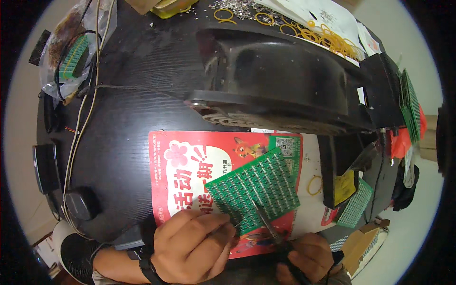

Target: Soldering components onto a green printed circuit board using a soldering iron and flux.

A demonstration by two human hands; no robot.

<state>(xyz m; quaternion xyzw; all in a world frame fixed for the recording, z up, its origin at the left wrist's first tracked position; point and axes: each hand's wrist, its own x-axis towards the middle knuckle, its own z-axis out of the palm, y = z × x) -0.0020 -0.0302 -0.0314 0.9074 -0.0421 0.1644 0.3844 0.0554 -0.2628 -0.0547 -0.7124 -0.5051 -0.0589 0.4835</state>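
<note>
A green circuit board point(256, 183) with rows of small parts lies tilted on a red and white printed sheet point(164, 190). My right hand point(311, 256) is wrapped round the dark handle of a soldering iron point(271, 232). The iron's thin metal tip slants up and left over the lower middle of the board. At the board's lower left corner, the fingers of my left hand point(192, 247) are pinched together, knuckles up. Whatever sits between those fingertips is hidden. A black band circles the left wrist.
Beyond the sheet stands a large black fan point(285, 80). Yellow rubber bands point(332, 40) and small metal bits point(240, 8) lie behind it. Cables point(78, 128) run down the left side, near a bag of boards point(73, 57). At right are a yellow sponge point(344, 187) and another board point(355, 203).
</note>
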